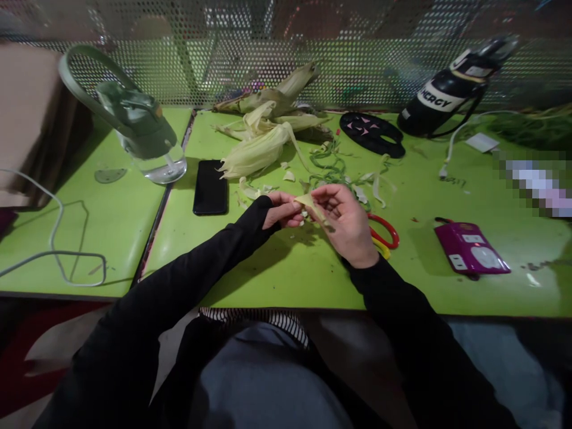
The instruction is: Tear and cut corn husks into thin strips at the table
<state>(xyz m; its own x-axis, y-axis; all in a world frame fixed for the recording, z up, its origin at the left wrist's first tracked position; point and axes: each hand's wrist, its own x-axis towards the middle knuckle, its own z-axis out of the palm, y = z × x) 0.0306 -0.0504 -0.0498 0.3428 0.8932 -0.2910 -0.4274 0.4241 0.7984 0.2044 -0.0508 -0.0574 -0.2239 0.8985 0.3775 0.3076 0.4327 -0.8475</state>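
Between my hands, over the green table, is a pale yellow strip of corn husk point(311, 207). My left hand point(285, 211) pinches its left end between thumb and fingers. The fingers of my right hand point(346, 223) curl around its other side, where the strip hangs down along the palm. Scissors point(385, 231) with red and yellow handles lie by my right hand, their blades hidden. Beyond my hands lie a pile of corn husks point(259, 149), green twisted strands point(328, 170) and small pale scraps point(289, 176).
A black phone point(210, 187) and a green water bottle point(145, 131) stand to the left, near a grey cable point(56, 226). On the right are a purple power socket point(471, 247), a black palette-shaped piece point(372, 134) and a black bottle point(442, 98). A perforated metal screen point(348, 65) borders the back.
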